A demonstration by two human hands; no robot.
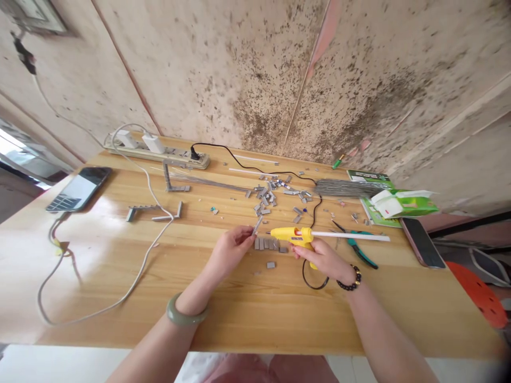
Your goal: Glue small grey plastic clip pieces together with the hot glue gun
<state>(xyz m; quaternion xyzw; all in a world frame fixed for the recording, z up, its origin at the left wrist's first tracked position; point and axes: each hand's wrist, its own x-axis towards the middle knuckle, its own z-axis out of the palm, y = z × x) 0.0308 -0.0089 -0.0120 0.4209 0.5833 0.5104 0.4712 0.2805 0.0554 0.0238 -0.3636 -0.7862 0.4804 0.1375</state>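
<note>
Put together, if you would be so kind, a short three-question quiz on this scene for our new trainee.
1. Name the tool held in the right hand.
2. True or false: the left hand holds the teal-handled pliers.
3. Fill in the gap: the black bead bracelet is worn on the ____ wrist.

Key:
1. A yellow glue gun, with a white stick standing out of its rear.
2. False; that hand holds a thin grey strip, while the pliers lie on the wooden table.
3. Right.
</note>
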